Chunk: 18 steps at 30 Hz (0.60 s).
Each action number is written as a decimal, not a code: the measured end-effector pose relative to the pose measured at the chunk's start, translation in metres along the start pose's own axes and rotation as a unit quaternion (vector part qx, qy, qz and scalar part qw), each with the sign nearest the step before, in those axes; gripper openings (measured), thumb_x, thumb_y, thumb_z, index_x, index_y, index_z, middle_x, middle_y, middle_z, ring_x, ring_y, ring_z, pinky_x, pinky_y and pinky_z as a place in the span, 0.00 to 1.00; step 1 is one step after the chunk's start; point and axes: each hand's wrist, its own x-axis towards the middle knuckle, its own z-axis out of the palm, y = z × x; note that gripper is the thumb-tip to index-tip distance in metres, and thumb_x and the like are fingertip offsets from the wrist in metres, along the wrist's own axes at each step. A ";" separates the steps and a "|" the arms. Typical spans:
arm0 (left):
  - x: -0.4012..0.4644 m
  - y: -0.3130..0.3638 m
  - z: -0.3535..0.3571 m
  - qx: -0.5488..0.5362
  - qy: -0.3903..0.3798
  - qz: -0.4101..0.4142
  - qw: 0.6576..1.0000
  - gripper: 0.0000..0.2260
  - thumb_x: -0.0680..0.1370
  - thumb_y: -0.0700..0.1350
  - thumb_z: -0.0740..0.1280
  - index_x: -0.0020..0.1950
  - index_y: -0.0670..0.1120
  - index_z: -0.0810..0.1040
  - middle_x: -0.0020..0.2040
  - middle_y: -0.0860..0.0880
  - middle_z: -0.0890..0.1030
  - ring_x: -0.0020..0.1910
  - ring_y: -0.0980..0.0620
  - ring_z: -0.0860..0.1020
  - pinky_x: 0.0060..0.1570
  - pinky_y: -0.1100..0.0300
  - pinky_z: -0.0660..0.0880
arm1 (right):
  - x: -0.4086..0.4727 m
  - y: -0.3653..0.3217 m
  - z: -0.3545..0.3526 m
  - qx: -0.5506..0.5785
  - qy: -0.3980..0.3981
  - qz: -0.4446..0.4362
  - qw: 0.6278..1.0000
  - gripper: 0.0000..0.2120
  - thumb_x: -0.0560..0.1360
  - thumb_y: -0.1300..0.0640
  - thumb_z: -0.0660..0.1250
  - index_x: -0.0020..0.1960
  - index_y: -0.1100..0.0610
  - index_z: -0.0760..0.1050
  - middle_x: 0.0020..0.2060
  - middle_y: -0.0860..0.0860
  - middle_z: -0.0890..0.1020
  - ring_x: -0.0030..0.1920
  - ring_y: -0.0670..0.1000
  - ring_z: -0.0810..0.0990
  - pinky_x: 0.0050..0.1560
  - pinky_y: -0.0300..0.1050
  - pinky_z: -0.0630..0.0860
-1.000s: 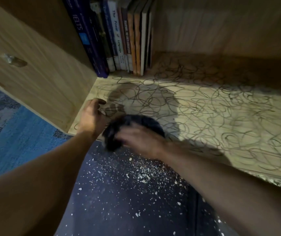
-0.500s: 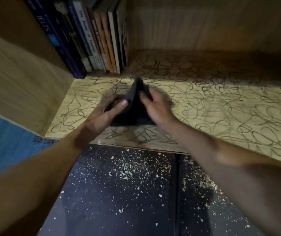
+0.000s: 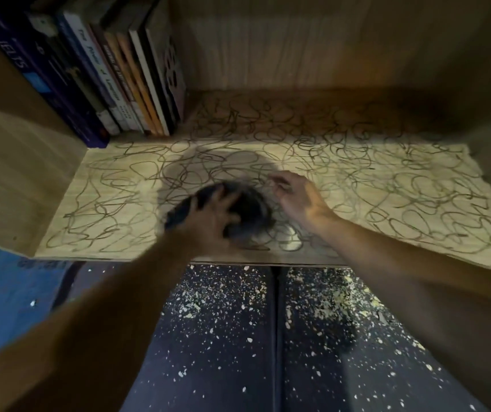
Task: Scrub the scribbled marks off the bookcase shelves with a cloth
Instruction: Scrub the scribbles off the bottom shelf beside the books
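We are holding the dark bunched cloth (image 3: 247,212) under our left hand (image 3: 211,221), grip curled over it, near the front edge of the scribbled light-wood shelf (image 3: 386,203). Right hand (image 3: 297,197) hovering empty, fingers relaxed. We are advising firm, overlapping strokes.

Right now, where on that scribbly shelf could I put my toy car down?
The right half of the shelf holds nothing but scribbles, from the right hand out to the right side wall. A smaller bare patch lies front left, between the left wall and the dark cloth under the left hand. The back left corner is crowded with books.
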 end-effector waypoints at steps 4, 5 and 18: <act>-0.018 0.031 0.059 0.000 0.074 0.014 0.997 0.21 0.74 0.49 0.66 0.68 0.52 0.71 0.74 0.63 0.40 0.75 0.54 0.33 0.69 0.33 0.34 | -0.010 0.017 -0.005 -0.035 0.007 -0.009 0.999 0.14 0.80 0.60 0.60 0.65 0.52 0.74 0.65 0.51 0.75 0.59 0.48 0.77 0.59 0.34 0.72; -0.022 0.038 0.068 0.009 0.072 0.046 0.996 0.21 0.73 0.48 0.66 0.66 0.51 0.72 0.74 0.63 0.41 0.74 0.56 0.33 0.70 0.34 0.34 | -0.012 0.019 -0.005 -0.036 0.004 -0.010 0.999 0.14 0.81 0.60 0.59 0.65 0.52 0.74 0.65 0.51 0.76 0.51 0.44 0.78 0.51 0.30 0.74; -0.009 0.061 -0.003 -0.094 0.454 -0.057 0.884 0.13 0.73 0.39 0.63 0.55 0.36 0.75 0.56 0.37 0.73 0.51 0.41 0.73 0.52 0.53 0.74 | -0.025 0.023 -0.037 0.055 0.012 0.056 0.997 0.13 0.80 0.56 0.59 0.63 0.54 0.76 0.51 0.53 0.80 0.44 0.49 0.78 0.34 0.32 0.72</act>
